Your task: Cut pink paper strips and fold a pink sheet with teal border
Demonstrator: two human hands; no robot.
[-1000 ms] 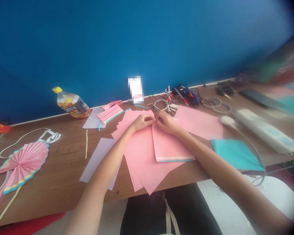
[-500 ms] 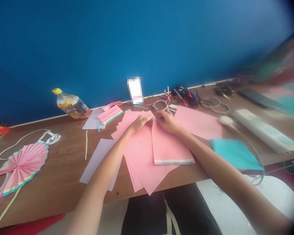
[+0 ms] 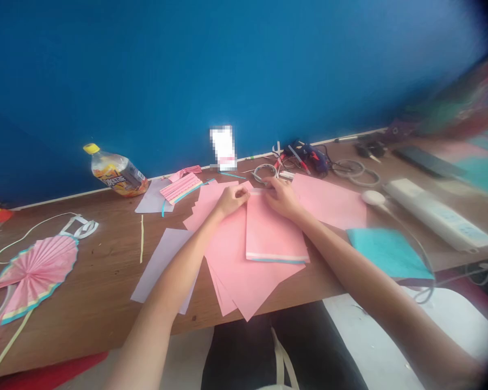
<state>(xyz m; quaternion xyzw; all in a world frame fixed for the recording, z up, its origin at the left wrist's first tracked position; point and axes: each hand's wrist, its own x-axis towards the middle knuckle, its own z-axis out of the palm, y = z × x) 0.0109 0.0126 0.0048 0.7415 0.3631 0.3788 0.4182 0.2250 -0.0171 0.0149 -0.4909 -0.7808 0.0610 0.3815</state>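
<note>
A pink paper sheet (image 3: 273, 234) with white and teal strips along its near edge lies on a stack of pink sheets (image 3: 236, 271) on the wooden table (image 3: 101, 281). My left hand (image 3: 232, 199) pinches the sheet's far left corner, fingers closed. My right hand (image 3: 281, 196) presses and pinches its far edge on the right, fingers curled on the paper. A narrow fold shows along the far edge between the two hands.
A pleated pink fan (image 3: 36, 271) lies at the left, a drink bottle (image 3: 116, 173) on its side by the blue wall. Lilac paper (image 3: 162, 262), a pleated pink strip (image 3: 183, 187), another pink sheet (image 3: 329, 200), teal paper (image 3: 388, 252), a power strip (image 3: 439, 219), and tools with cables (image 3: 309, 157) surround the work.
The striped pink sheet has turned squarer to me and shifted slightly left. Both hands have moved a little apart along its far edge.
</note>
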